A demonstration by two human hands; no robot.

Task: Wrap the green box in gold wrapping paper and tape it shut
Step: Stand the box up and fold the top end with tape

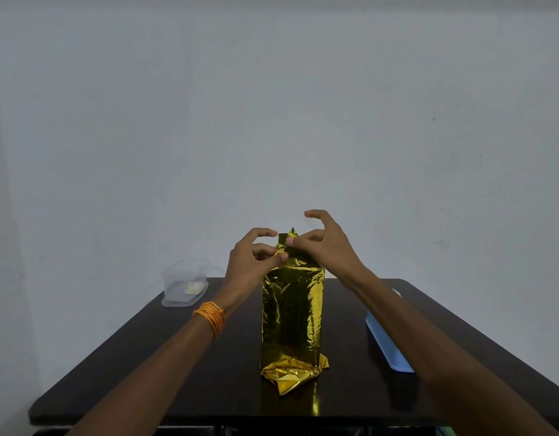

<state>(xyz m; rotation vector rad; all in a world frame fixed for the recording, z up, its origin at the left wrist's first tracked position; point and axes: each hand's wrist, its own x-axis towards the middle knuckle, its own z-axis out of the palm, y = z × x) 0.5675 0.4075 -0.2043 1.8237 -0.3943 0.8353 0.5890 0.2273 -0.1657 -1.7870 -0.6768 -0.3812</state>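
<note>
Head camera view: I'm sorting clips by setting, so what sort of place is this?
Probably a plain indoor room set up for tabletop work; home or studio, I cannot tell. A bare pale wall stands behind a dark table holding a gold-wrapped box, a clear plastic container and a light blue tray.

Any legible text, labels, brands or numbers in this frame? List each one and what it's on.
None can be read.
gold wrapping paper: plain foil, no print visible; anything beneath it is hidden.
clear plastic container: no label seen.
pale slip inside that container: too small and blurred to tell if it carries text.
blue tray: no markings visible.
</note>
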